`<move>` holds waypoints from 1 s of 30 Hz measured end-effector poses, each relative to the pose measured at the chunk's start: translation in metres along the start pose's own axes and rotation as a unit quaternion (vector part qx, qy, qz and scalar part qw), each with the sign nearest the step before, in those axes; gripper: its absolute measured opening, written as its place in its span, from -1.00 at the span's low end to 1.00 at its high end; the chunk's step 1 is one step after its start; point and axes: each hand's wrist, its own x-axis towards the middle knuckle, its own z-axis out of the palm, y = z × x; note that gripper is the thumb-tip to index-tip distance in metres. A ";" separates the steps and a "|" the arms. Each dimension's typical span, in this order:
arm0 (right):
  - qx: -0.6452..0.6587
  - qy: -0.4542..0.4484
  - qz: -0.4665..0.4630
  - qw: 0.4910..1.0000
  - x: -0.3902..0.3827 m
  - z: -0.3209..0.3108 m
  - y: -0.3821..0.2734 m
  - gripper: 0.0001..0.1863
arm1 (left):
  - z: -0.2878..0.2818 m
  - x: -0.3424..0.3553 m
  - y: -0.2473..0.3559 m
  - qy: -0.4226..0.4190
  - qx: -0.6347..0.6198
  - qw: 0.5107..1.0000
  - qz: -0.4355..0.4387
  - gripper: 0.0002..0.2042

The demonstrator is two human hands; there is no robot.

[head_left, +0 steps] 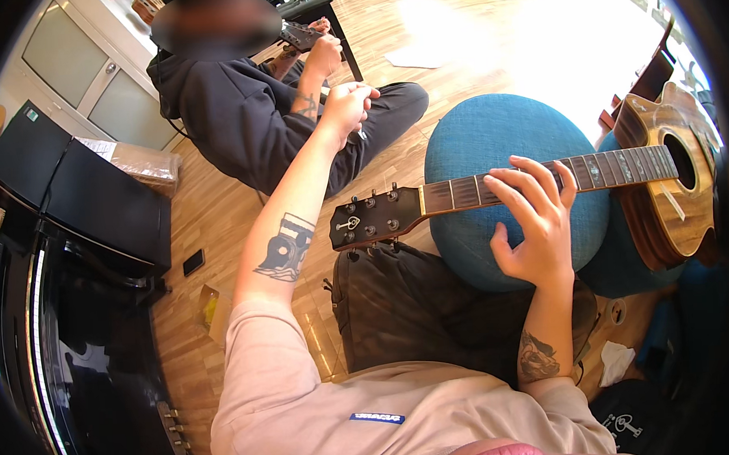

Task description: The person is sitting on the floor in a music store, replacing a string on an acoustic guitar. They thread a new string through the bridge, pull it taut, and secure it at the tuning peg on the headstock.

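Head view: the guitar point(606, 169) is lying with its neck above a round blue stool point(462, 142); the right hand point(537, 228) is holding its fingers spread over the frets, contact unclear; the left hand point(346, 114) is showing curled fingers, contents indiscernible, near a seated person point(225, 111); farther off, a wrapped carton point(152, 168) is hiding its contents

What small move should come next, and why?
Perhaps bring the left hand to the guitar headstock: no hand is there, the left one is out near the person in the hoodie, and the right hand is open over the neck.
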 end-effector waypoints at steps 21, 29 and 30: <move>-0.125 0.004 0.047 0.991 -0.008 0.016 0.008 -0.47 | -0.031 -0.005 -0.026 0.123 0.130 0.979 0.094 -0.80; -0.185 -0.012 -0.008 0.983 -0.016 0.013 0.030 -0.52 | -0.040 -0.135 -0.071 0.299 0.247 0.886 0.252 -0.62; -0.195 -0.014 -0.015 0.980 -0.018 0.016 0.037 -0.53 | -0.050 -0.166 -0.083 0.293 0.233 0.885 0.277 -0.63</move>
